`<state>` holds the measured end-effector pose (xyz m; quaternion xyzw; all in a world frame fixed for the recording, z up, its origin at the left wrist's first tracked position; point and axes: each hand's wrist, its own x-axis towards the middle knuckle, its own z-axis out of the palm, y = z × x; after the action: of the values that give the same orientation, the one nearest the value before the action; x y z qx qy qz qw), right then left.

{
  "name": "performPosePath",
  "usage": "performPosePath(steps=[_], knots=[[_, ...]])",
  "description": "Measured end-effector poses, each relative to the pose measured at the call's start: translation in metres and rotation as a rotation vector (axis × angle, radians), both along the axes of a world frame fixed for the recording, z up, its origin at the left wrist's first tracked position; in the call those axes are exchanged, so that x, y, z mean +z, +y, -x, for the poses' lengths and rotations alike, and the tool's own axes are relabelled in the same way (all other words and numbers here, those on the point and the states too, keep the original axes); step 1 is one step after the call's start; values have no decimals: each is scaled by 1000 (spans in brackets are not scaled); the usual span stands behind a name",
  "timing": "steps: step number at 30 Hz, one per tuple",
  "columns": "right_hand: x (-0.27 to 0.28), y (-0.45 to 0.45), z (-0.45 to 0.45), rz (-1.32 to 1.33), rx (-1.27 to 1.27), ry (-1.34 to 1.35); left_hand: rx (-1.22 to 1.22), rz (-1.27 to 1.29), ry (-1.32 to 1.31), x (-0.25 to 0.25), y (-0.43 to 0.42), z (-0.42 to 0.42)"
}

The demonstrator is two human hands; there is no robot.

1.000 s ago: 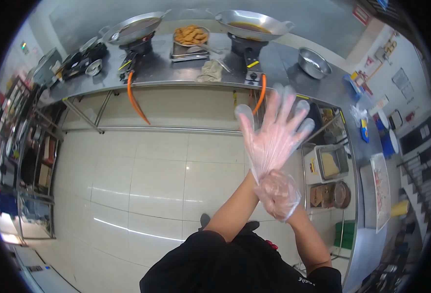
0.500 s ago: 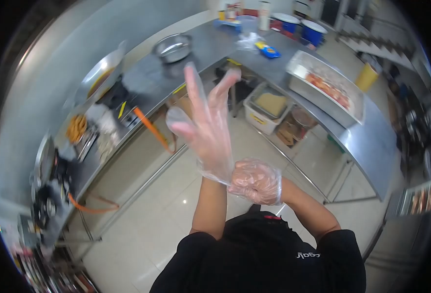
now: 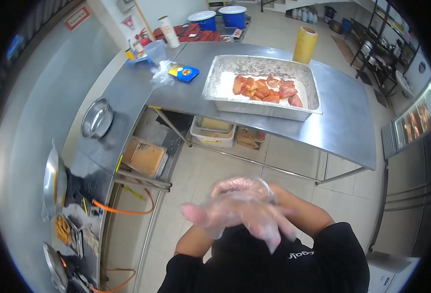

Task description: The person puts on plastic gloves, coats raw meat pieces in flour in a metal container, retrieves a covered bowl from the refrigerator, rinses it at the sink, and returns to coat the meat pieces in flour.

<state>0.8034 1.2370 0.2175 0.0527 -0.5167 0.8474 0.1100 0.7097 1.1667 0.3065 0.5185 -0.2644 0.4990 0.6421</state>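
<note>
Both my hands wear clear plastic gloves and are close together in front of my chest. My left hand [image 3: 249, 217] is open, its fingers spread and pointing right and down, blurred by motion. Behind and just above it, my right hand [image 3: 244, 184] looks rounded and rests against the left one. The right fingers are mostly hidden, so I cannot tell whether they grip the left glove. Ahead on the steel table [image 3: 344, 112] stands a deep metal pan [image 3: 220, 73] with pieces of reddish seasoned raw meat [image 3: 259, 90] over a white powdery layer.
A yellow roll [image 3: 305, 45] stands behind the pan. Left of it lie a blue-and-yellow packet [image 3: 183, 72] and a plastic bag [image 3: 162, 74]. A steel bowl [image 3: 97, 118], a wok [image 3: 55, 180] and fried food [image 3: 63, 229] line the left counter. An orange hose [image 3: 127, 211] hangs below.
My view has turned right, towards the meat pan. My left hand has come down from upright to sideways, fingers now pointing right. My right hand, earlier gripping the left glove's cuff, is now behind the left hand.
</note>
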Motion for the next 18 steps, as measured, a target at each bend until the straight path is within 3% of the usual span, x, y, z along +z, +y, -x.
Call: performPosePath(steps=[2, 5, 8, 9, 12, 15, 18], knots=[[39, 15, 11, -41, -90, 117, -169, -35, -8, -20, 30, 5], [41, 56, 18, 42, -241, -231, -330, -57, -46, -27, 84, 19], [56, 106, 39, 404, -363, -300, -487, -54, -95, -29, 145, 32], [57, 124, 50, 418, -402, -327, -537, -54, -117, -29, 165, 34], [19, 180, 79, 336, -327, -331, -685, -31, -177, -30, 221, 32], [13, 202, 91, 554, -448, -331, -738, 66, -318, -23, 263, 25], [4, 236, 98, 385, -530, -403, -667, 120, -471, -20, 312, 36]])
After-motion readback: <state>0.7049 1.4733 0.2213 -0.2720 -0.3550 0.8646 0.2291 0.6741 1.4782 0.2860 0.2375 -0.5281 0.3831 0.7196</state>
